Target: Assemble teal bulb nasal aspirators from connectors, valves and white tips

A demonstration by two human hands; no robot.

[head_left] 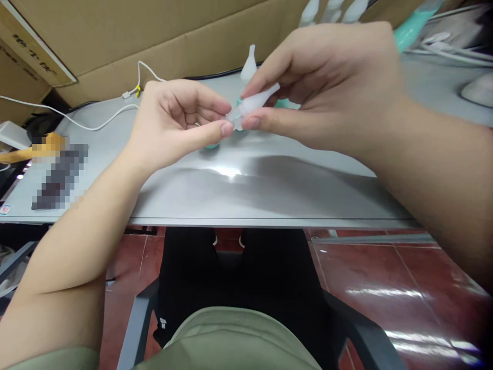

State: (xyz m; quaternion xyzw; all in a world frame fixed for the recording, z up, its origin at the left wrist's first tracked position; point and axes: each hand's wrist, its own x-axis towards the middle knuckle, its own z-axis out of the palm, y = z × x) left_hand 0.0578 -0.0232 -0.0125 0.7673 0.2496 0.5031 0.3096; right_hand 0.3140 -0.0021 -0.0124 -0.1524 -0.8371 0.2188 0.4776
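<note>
Between my hands is a small translucent plastic nozzle (257,101), tilted, with its white tapered tip up to the right and its clear wider end to the left. My left hand (181,110) pinches the clear end between thumb and fingertips. My right hand (327,87) has thumb and index finger closed on the piece nearer its tapered part. Just behind stands another white tapered tip (249,66), its lower part partly hidden by my fingers. A teal round piece (211,146) shows on the desk under my left hand.
Several white tapered tips (309,13) stand at the back right beside a teal tube-like thing (416,26). A mouse (478,91) and cables lie right. A white cable (103,125), a blurred-out dark object (59,177) and a yellow-orange thing (23,154) lie left. Cardboard (154,36) walls the back.
</note>
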